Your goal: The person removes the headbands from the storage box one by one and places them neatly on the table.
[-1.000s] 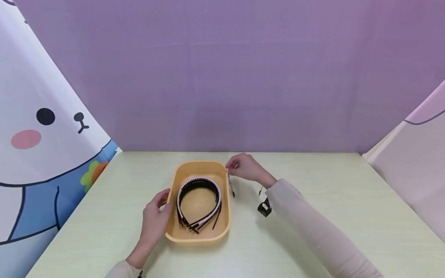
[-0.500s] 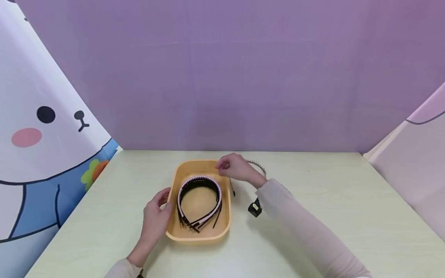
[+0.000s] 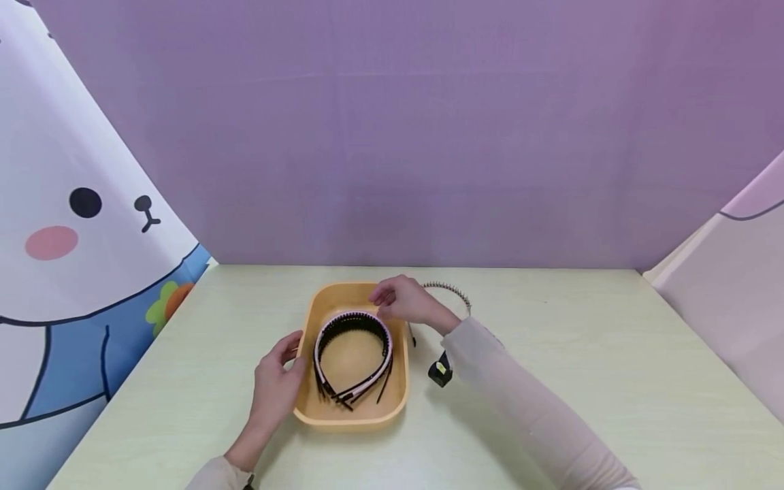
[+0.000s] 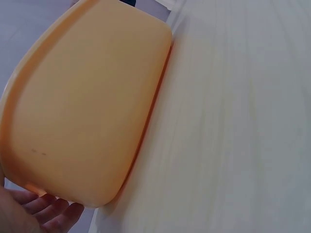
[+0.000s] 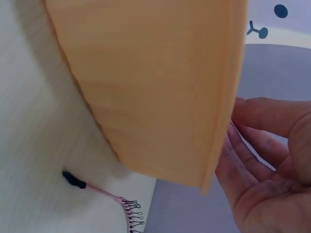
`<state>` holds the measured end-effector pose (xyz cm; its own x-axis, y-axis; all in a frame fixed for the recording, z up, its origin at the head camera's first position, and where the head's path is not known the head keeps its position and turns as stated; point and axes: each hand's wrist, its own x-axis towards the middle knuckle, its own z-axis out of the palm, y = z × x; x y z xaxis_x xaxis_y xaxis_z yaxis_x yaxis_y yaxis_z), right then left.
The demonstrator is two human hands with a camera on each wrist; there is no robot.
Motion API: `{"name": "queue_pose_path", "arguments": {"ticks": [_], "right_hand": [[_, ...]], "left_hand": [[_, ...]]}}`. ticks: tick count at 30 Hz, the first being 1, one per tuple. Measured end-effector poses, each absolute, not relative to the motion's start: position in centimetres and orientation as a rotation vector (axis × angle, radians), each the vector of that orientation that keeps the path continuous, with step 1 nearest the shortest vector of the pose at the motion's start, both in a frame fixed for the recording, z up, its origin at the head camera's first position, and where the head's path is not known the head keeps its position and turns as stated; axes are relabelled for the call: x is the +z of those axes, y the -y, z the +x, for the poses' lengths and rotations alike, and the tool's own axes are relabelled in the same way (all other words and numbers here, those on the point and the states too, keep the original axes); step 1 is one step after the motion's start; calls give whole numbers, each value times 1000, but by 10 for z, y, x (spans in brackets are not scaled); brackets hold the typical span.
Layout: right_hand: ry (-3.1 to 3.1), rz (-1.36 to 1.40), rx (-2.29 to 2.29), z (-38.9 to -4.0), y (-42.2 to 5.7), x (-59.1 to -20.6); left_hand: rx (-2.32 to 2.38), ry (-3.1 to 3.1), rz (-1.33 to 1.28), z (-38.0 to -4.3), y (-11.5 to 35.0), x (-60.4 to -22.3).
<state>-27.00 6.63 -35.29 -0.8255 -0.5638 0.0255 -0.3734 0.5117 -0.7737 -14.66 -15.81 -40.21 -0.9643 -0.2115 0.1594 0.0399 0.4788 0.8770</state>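
My left hand holds the left side of an orange plastic box. In the left wrist view, its curved fingers lie against the outer wall. Several nested toothed hairbands, black and pale pink, rest inside the box. My right hand is over the box's far right corner, fingers loosely bent, close to the top of the hairbands. The rim hides its fingertips in the right wrist view. Just right of the box lies another toothed hairband, pink with black tips, partly hidden beneath my right arm.
The pale wood-grain table reaches back to a purple backdrop. A cartoon-printed cloth hangs along the left. A small black camera is on my right wrist.
My right hand has moved left from beside the box's right rim to over its inside, uncovering the arch of the outer hairband. The left hand and the box stay in place.
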Motion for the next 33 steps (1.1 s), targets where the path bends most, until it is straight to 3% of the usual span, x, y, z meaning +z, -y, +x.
{"name": "queue_pose_path", "arguments": {"ticks": [33], "right_hand": [[-2564,-805,-1033,-266,-47,-361]], "left_hand": [[-1467,2519,178,-146,158,-402]]}}
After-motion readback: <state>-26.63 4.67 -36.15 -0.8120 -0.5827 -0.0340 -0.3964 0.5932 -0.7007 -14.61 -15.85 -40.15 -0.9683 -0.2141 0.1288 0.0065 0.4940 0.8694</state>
